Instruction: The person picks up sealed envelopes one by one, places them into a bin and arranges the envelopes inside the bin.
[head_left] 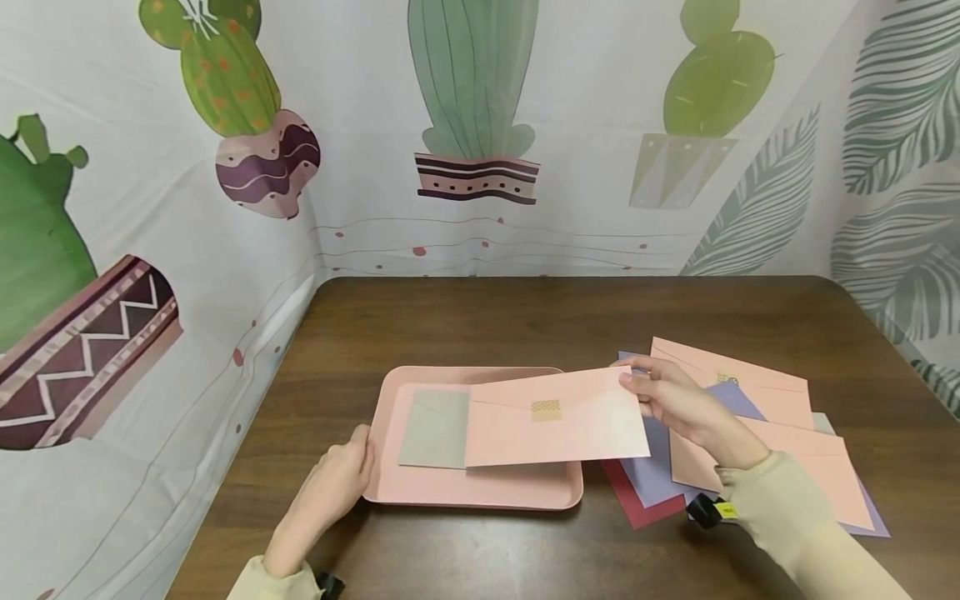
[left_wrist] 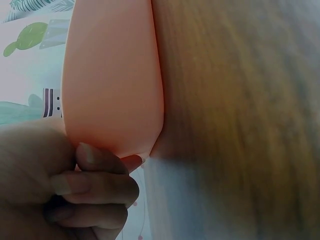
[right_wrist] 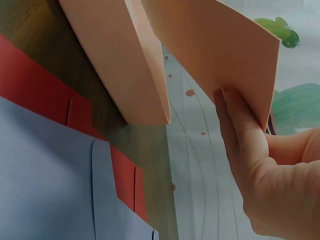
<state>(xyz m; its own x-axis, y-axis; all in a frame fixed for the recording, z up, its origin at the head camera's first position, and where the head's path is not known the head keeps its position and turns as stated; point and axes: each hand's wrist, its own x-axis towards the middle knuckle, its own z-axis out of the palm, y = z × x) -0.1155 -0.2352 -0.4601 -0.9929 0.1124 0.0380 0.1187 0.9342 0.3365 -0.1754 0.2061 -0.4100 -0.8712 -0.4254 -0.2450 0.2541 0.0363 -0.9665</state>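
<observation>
Head cam: pink envelope (head_left: pixel 570 433), sticker (head_left: pixel 546 410) side up (can't read it), runs lengthwise left-right over the tray's (head_left: pixel 480 493) right edge, right hand (head_left: pixel 690 412) pinching its right end. Left wrist: left hand (left_wrist: pixel 75 185) grips the tray. Right wrist: envelope's slanted, raised.

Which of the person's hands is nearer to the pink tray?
The left. The left hand holds the left end of the pink tray; the right hand is beyond its right end, pinching a pink envelope that reaches over it.
</observation>
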